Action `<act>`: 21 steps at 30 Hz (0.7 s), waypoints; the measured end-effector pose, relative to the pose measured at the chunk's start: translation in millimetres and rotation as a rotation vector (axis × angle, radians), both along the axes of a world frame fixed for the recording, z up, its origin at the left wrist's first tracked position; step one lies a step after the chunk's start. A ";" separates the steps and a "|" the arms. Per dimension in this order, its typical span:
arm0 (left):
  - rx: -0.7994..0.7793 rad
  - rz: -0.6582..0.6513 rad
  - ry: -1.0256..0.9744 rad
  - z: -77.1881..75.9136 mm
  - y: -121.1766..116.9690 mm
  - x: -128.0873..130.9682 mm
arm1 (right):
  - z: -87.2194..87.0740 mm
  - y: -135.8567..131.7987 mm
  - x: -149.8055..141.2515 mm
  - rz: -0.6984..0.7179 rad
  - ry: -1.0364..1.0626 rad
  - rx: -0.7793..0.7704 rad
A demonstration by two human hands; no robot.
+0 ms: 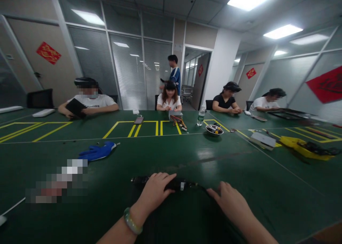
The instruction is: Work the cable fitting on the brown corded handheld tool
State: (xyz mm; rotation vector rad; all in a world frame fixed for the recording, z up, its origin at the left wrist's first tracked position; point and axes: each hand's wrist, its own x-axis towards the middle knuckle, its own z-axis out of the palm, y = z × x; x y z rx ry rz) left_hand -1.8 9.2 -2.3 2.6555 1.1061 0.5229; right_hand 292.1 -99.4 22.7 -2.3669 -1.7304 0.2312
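- Head view: L hand (pixel 153 192) is curled down on a black cable (pixel 171 184) w/ a small white tag, and it grasps the cable.
- Jade bangle (pixel 133 221) sits on the L wrist.
- R hand (pixel 229 203) is open, not gripping, w/ fingers just by the thin end of the cable.
- Hands + cable are on the green table (pixel 240 172), well in front of the steel bowl (pixel 213 130), which has small bits in it.
- Far left of the bowl: blue glove (pixel 97 151). Nearer the hands, a blurred thing (pixel 56 181), can't tell what.
- Just behind the bowl: water bottle (pixel 201 115).
- Left of the bottle: colored wires (pixel 179 122) by a silver box (pixel 175 115).
- Right of the bowl: gray box (pixel 263 140) + yellow tray (pixel 304 148).
- Behind the bowl, across the table: 4 people sit, and 1 person (pixel 173 74) stands.
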 end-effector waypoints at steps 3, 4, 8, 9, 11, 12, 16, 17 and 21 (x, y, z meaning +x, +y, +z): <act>-0.010 0.012 -0.005 1.0 -0.8 1.7 | -6.7 -7.7 9.8 0.062 0.207 -0.126; -0.016 0.017 -0.004 1.1 -0.5 1.8 | -9.4 -7.0 8.8 0.080 0.242 -0.120; -0.049 0.053 0.029 1.0 2.9 -3.9 | -16.1 3.7 -2.8 0.100 0.225 -0.002; -0.055 0.068 0.039 1.2 3.9 -6.5 | -15.4 6.9 -5.8 0.108 0.222 0.029; -0.067 0.107 0.059 2.0 5.4 -11.6 | -10.3 13.6 -11.8 0.145 0.217 0.095; -0.074 0.118 0.073 2.5 5.7 -13.6 | -6.1 17.2 -15.0 0.172 0.210 0.131; -0.056 0.141 0.092 4.5 4.3 -15.0 | 13.8 36.4 -33.6 0.313 0.301 0.120; -0.046 0.132 0.096 5.0 3.4 -14.0 | 17.4 42.6 -39.9 0.342 0.389 0.060; 0.001 0.089 0.092 8.4 0.1 -8.5 | 16.4 69.7 -61.7 0.448 0.748 -0.108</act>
